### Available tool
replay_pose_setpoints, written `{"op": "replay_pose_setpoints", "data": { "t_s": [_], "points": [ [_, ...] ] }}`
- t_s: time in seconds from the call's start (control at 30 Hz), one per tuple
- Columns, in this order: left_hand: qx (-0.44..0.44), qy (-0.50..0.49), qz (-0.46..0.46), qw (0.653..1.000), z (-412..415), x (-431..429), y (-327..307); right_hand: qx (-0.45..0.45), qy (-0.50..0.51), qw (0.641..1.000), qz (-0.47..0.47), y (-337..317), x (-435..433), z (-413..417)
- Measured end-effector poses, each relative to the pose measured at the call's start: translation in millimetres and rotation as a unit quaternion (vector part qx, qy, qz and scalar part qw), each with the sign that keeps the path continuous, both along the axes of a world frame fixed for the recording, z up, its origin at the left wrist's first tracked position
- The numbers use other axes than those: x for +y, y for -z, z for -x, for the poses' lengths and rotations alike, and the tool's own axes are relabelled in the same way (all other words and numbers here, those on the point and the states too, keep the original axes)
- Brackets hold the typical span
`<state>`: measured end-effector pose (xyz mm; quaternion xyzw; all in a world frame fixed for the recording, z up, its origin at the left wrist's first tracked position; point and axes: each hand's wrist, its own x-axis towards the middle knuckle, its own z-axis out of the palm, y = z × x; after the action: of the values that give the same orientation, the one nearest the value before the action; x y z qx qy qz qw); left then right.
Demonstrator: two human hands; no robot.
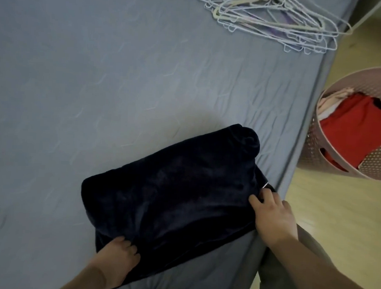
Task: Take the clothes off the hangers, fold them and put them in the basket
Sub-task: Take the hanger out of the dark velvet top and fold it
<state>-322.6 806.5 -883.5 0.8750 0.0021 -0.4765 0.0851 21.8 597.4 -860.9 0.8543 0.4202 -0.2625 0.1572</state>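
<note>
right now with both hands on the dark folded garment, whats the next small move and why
Probably lift the dark garment and swing it right into the basket: it looks fully folded, the left hand and right hand grip its near edge, and the basket stands on the floor beside the bed.

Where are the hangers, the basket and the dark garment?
hangers [269,21], head view, middle of the pile on the bed.
basket [310,147], head view, its perforated outer wall.
dark garment [172,183], head view, centre of the folded top.
</note>
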Motion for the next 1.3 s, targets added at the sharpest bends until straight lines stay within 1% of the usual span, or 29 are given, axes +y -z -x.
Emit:
{"op": "replay_pose_setpoints", "data": {
  "t_s": [0.07,0.13,0.2,0.23,0.27,0.3,0.33,0.37,0.4,0.43,0.47,0.5,0.53,0.57,0.6,0.63,0.67,0.7,0.73,0.8,0.83,0.9,0.93,1.03,1.17,1.23,1.3],
  "points": [
    [0.085,0.060,0.001,0.995,-28,-3,-11,0.018,0.009,1.000,0.013,1,-2,4],
    [0.196,0.055,0.005,0.979,-68,-9,-24,0.045,0.038,0.998,0.013,-2,-3,2],
    [0.341,0.021,0.019,0.940,-110,-12,-40,0.067,0.076,0.995,-0.006,-3,0,1],
    [0.397,-0.018,0.027,0.917,-138,-11,-49,0.071,0.103,0.992,-0.026,-5,0,-1],
    [0.411,-0.082,0.041,0.907,-168,-9,-58,0.073,0.130,0.988,-0.046,-7,1,-3],
    [0.377,-0.176,0.064,0.907,-196,-5,-69,0.077,0.153,0.983,-0.062,-8,2,-3],
    [0.301,-0.264,0.091,0.912,-224,-1,-80,0.078,0.167,0.981,-0.067,-9,3,-3],
    [0.180,-0.313,0.104,0.927,-253,1,-90,0.069,0.176,0.979,-0.072,-10,1,-2],
    [0.026,-0.327,0.096,0.940,-279,6,-97,0.056,0.183,0.978,-0.088,-10,1,-2],
    [-0.120,-0.307,0.080,0.941,-304,10,-101,0.051,0.191,0.974,-0.107,-9,2,-1],
    [-0.230,-0.260,0.069,0.935,-329,12,-105,0.061,0.205,0.969,-0.126,-8,3,-1],
    [-0.295,-0.191,0.057,0.934,-352,14,-102,0.079,0.221,0.960,-0.150,-5,3,-3],
    [-0.301,-0.117,0.039,0.946,-371,17,-98,0.099,0.236,0.953,-0.163,-2,3,-4],
    [-0.255,-0.053,0.014,0.965,-388,20,-94,0.108,0.247,0.948,-0.169,0,3,-5],
    [-0.186,-0.004,-0.013,0.983,-400,22,-88,0.103,0.250,0.948,-0.168,4,2,-5],
    [-0.109,0.039,-0.045,0.992,-411,24,-81,0.084,0.248,0.950,-0.171,9,1,-6],
    [-0.041,0.082,-0.082,0.992,-418,26,-76,0.063,0.241,0.954,-0.169,13,1,-6],
    [0.004,0.114,-0.122,0.986,-425,27,-71,0.050,0.235,0.957,-0.166,18,1,-8],
    [0.030,0.135,-0.160,0.977,-433,28,-67,0.045,0.232,0.958,-0.164,23,1,-12],
    [0.058,0.146,-0.211,0.965,-440,33,-61,0.038,0.214,0.960,-0.175,28,4,-17],
    [0.073,0.149,-0.222,0.961,-445,32,-59,0.028,0.211,0.959,-0.185,30,4,-21],
    [0.093,0.147,-0.215,0.961,-445,33,-54,0.009,0.215,0.958,-0.188,33,7,-23],
    [0.092,0.142,-0.201,0.965,-442,32,-50,0.014,0.225,0.958,-0.180,33,8,-24],
    [0.091,0.121,-0.157,0.976,-435,31,-38,0.071,0.269,0.949,-0.146,31,9,-31],
    [0.070,0.102,-0.132,0.984,-431,28,-22,0.135,0.319,0.932,-0.105,28,6,-48],
    [0.085,0.118,-0.138,0.980,-436,25,-16,0.171,0.318,0.930,-0.069,27,6,-52],
    [0.109,0.147,-0.153,0.971,-442,22,-15,0.191,0.311,0.929,-0.062,27,5,-53]
  ]
}}
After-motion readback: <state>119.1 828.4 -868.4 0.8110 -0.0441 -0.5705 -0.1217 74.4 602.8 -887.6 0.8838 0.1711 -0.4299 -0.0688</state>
